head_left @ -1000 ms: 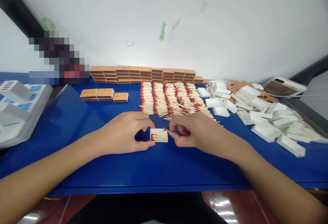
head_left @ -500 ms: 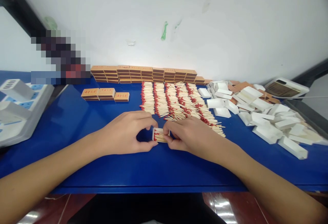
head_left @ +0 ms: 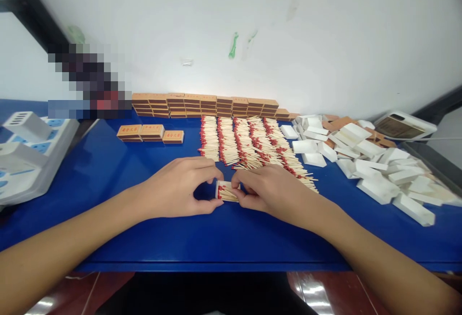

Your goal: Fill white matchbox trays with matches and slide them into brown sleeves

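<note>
A small white matchbox tray (head_left: 217,189) with red-tipped matches (head_left: 226,192) in it sits on the blue table between my hands. My left hand (head_left: 180,186) holds the tray's left end, thumb at the near side and index finger at the far side. At the right end, the thumb and index finger of my right hand (head_left: 269,187) pinch together over the matches' plain ends; my fingers hide that part of the tray. Just beyond my hands, loose matches (head_left: 227,139) lie in several rows, heads mostly to the left.
Stacked brown matchboxes (head_left: 193,106) line the wall, with a few more matchboxes (head_left: 151,132) at the left. White trays (head_left: 375,187) and brown sleeves (head_left: 341,123) are heaped at the right near a phone (head_left: 404,123). A power strip (head_left: 54,156) stands on the left.
The whole view has shifted slightly. Both hands stay at the tray in nearly the same pose, and the matches inside look slightly rearranged.
</note>
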Demonstrator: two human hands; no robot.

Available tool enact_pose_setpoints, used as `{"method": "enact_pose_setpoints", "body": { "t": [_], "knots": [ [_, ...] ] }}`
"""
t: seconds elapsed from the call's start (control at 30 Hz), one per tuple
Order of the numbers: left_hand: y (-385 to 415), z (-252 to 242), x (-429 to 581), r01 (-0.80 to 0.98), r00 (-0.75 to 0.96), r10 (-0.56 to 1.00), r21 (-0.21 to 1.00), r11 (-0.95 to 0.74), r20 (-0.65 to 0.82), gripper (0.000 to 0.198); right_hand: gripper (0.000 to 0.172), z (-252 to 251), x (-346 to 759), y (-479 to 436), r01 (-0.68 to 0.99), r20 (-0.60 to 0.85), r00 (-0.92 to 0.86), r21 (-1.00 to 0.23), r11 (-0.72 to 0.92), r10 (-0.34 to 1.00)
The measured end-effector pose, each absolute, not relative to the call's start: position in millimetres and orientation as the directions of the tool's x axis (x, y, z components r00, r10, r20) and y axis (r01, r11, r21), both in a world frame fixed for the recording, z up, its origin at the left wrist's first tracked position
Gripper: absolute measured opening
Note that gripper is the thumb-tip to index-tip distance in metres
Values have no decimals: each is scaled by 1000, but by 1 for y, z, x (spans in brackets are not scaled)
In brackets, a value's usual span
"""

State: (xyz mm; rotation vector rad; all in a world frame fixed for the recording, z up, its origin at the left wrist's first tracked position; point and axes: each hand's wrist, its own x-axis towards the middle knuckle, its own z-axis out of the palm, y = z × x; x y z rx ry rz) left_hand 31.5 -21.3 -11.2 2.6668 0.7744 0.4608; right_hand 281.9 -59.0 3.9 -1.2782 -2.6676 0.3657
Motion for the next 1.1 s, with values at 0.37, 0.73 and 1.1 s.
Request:
{"method": "enact_pose_setpoints", "body": {
  "t": [0.37, 0.73, 1.1],
  "knots": [
    [-21, -13, 31, 459, 801, 565, 403, -792, 198, 23, 20, -4, 288, -57, 719, 122, -638, -257, 645, 760],
    [-18, -11, 27, 485, 807, 562, 337, -807, 182, 24, 11, 4, 309, -40, 860, -10, -474, -218, 461, 880],
    [-15, -13, 25, 493, 817, 549, 278, -824, 177, 24, 13, 28, 341, -46, 858, -265, -456, -384, 341, 850]
  ]
}}
